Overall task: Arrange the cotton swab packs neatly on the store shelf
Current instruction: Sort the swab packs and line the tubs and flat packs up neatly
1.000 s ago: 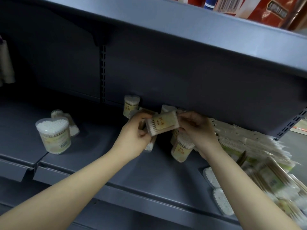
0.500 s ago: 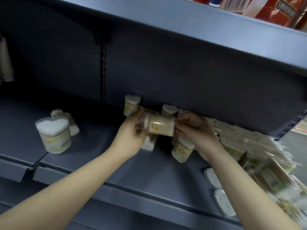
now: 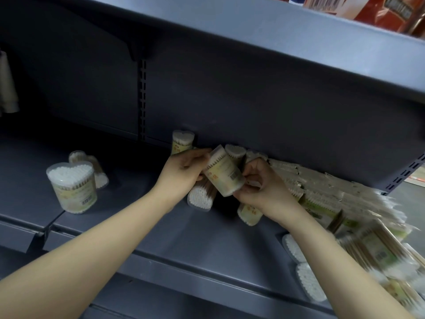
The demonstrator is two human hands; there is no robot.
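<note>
Hands hold one cotton swab tub (image 3: 224, 173) tilted above the grey shelf (image 3: 142, 229).
Left hand (image 3: 181, 173) curls round its upper end, right hand (image 3: 259, 187) pinches its lower end; a fallen tub (image 3: 200, 199) lies beneath, a heart-shaped tub (image 3: 73, 187) stands well apart at left.

Dark grey-blue shelf (image 3: 161, 226) throughout. Left of the slotted upright (image 3: 142, 100), clear heart-shaped tub (image 3: 73, 187) with white swab tips and a pale yellow-green label. Right of it, held pack (image 3: 224, 174) with tan sticks and cream label; far right, red printed bags (image 3: 379, 12) above.
</note>
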